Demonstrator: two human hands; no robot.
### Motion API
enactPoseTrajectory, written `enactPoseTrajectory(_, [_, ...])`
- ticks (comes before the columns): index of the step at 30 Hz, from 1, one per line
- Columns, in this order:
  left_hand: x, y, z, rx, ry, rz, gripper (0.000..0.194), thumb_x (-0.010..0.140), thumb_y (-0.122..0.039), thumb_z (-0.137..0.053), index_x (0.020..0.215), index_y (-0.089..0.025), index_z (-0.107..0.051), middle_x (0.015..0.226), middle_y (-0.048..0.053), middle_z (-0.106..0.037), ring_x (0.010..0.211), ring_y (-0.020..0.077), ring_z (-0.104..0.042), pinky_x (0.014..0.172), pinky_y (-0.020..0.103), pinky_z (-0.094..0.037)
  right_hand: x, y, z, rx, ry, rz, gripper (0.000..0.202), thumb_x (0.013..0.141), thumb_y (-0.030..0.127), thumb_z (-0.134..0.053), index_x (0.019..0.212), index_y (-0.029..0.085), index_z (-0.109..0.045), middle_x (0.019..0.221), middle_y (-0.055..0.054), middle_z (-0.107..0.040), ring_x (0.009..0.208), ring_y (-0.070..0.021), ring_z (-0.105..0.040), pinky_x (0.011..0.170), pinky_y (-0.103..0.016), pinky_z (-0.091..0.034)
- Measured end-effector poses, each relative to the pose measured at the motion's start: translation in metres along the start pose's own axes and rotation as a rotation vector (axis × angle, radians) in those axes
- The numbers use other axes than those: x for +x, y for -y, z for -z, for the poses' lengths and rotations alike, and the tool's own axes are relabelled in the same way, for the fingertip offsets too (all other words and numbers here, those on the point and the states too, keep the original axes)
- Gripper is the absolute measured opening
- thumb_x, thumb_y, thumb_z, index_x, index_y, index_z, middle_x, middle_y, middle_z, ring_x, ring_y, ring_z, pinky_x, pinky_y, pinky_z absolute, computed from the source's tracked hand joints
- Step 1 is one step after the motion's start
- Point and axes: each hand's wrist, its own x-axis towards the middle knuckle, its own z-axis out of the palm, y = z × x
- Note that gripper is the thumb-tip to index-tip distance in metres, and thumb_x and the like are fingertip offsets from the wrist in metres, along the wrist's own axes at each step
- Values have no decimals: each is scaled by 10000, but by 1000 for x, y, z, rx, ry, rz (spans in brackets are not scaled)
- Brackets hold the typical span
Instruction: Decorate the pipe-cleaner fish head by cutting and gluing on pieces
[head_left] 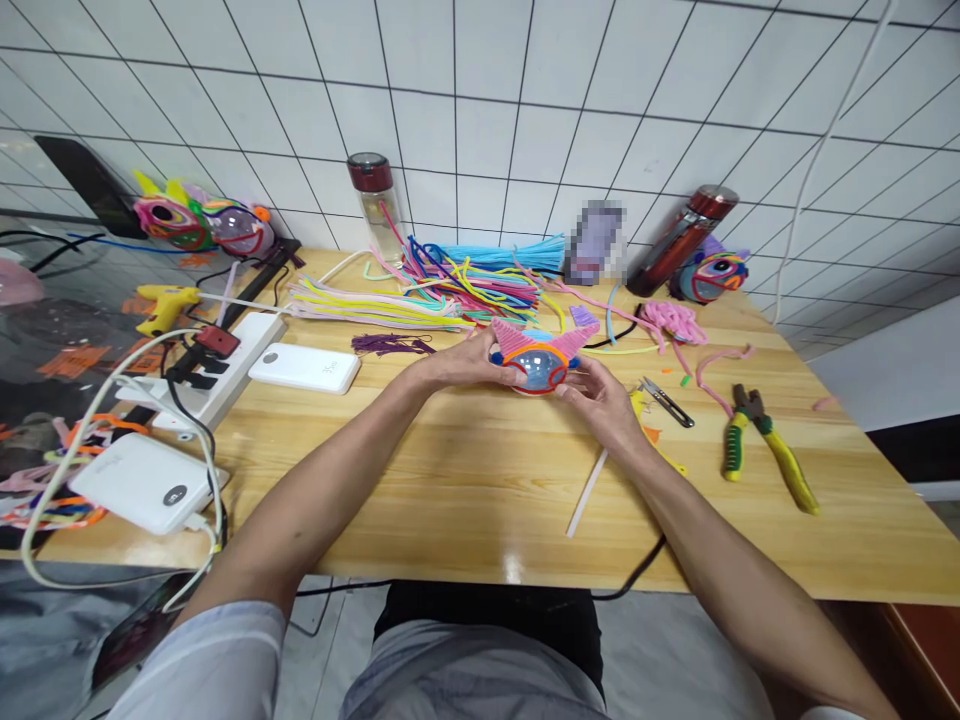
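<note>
Between my hands is a clear ball (540,370) trimmed with orange and red pipe cleaners, with two pink pointed ears and dark blue knobs at its sides. My left hand (472,362) grips its left side, thumb across the front. On the right side, my right hand (602,402) holds it with thumb and fingers. A white stick (586,495) lies below my right wrist. Close to the right hand are thread snips (667,402) and a yellow piece (639,402), partly hidden by the wrist. Behind the ball lie bundled pipe cleaners (375,305) in several colours.
Pliers (772,440) with green and yellow handles lie at right. Leftward are a white power bank (304,368), a power strip (225,370), a yellow glue gun (166,308) and looping cables. A glass bottle (379,210), a dark red flask (681,240) and another decorated ball (709,277) stand behind.
</note>
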Motion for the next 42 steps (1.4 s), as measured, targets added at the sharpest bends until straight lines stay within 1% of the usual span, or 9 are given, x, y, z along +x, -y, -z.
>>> enactPoseTrajectory(4, [0, -3, -5, 72, -46, -29, 955, 684, -471, -951, 1517, -216, -561, 1595, 173, -604, 1452, 374, -616, 1172, 504, -542, 0, 1, 0, -13, -54, 82, 648, 803, 608, -894, 1341, 301, -701, 1392, -92, -750, 1240, -309, -738, 990, -495, -668])
enactPoseTrajectory(8, [0, -5, -14, 185, -127, -176, 997, 772, -426, -909, 1627, -207, -446, 1685, 211, -496, 1545, 376, -535, 1233, 521, -505, -3, 7, -1, -25, -137, 168, 667, 837, 651, -868, 1377, 308, -680, 1482, -103, -691, 1333, -315, -694, 1098, -527, -639])
enactPoseTrajectory(14, [4, 6, -21, 348, -198, -445, 924, 888, -548, -846, 1624, -171, -434, 1694, 278, -475, 1632, 390, -440, 1345, 592, -369, -7, 12, -1, -60, -135, 225, 754, 875, 619, -849, 1508, 289, -605, 1529, -136, -664, 1373, -329, -678, 1190, -565, -570])
enactPoseTrajectory(17, [4, 13, -24, 396, -226, -492, 916, 917, -609, -809, 1634, -189, -426, 1703, 282, -470, 1651, 390, -419, 1355, 621, -345, -8, 14, -1, -114, -157, 265, 726, 887, 608, -838, 1499, 286, -617, 1512, -130, -682, 1412, -331, -651, 1227, -553, -530])
enactPoseTrajectory(21, [4, 20, -29, 430, -291, -545, 825, 964, -590, -763, 1617, -196, -448, 1679, 289, -499, 1624, 383, -466, 1333, 629, -377, -9, 17, -1, -125, -149, 294, 695, 888, 595, -848, 1479, 296, -639, 1533, -139, -676, 1423, -336, -649, 1136, -506, -589])
enactPoseTrajectory(25, [4, 21, -31, 417, -280, -514, 818, 975, -591, -743, 1630, -204, -444, 1680, 281, -503, 1621, 391, -467, 1340, 639, -361, -11, 20, 0, -150, -155, 297, 691, 899, 599, -839, 1489, 300, -641, 1532, -137, -681, 1409, -337, -660, 1155, -516, -577])
enactPoseTrajectory(30, [-1, 10, -32, 399, -277, -457, 944, 900, -660, -794, 1638, -188, -442, 1647, 270, -541, 1594, 398, -495, 1329, 616, -387, -11, 21, -1, -129, -168, 250, 771, 871, 662, -839, 1517, 296, -632, 1516, -137, -693, 1399, -353, -660, 1221, -584, -528])
enactPoseTrajectory(38, [-3, -17, -19, 230, -194, -13, 745, 863, -653, -775, 1439, -192, -669, 1501, 167, -685, 1396, 394, -656, 1226, 576, -501, -4, 11, -3, 2, -30, 100, 774, 844, 717, -835, 1469, 298, -651, 1443, -116, -732, 1295, -328, -706, 1060, -528, -634])
enactPoseTrajectory(42, [-8, -6, -18, 204, -226, -60, 941, 784, -650, -867, 1555, -195, -575, 1603, 202, -599, 1454, 387, -607, 1210, 551, -522, -5, 10, -4, -24, -16, 120, 791, 846, 712, -829, 1489, 296, -633, 1534, -132, -687, 1354, -338, -692, 1083, -523, -624])
